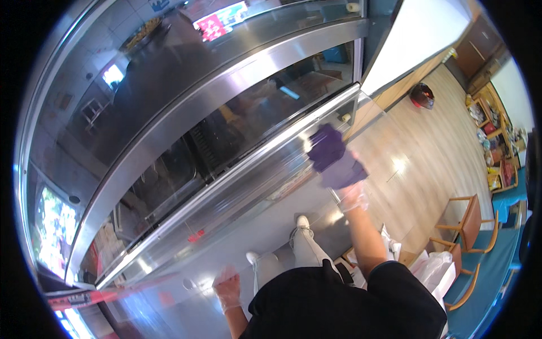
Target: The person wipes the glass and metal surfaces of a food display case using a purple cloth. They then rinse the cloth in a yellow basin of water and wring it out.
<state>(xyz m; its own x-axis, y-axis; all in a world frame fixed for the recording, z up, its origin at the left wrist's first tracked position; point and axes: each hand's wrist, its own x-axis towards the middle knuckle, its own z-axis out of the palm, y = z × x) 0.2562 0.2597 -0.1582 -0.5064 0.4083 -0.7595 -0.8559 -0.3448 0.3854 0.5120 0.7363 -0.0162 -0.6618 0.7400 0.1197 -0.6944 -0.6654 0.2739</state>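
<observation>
My right hand (355,195), in a clear plastic glove, grips a purple cloth (327,146). The cloth is spread in two lobes, blurred, over the right part of a clear glass panel (254,195). Whether it touches the glass cannot be told. A metal rail (237,173) runs along the panel's upper edge. Lower down, my left hand (227,287) wears the same kind of glove beside the panel's lower left part. It seems to hold nothing, and its fingers are too blurred to read.
A stainless steel counter frame (237,80) with glass curves ahead. Wooden chairs (470,222) and a teal bench (491,271) stand at right, near white plastic bags (436,271). Farther off are a lined waste bin (421,96) and shelves of goods (493,140).
</observation>
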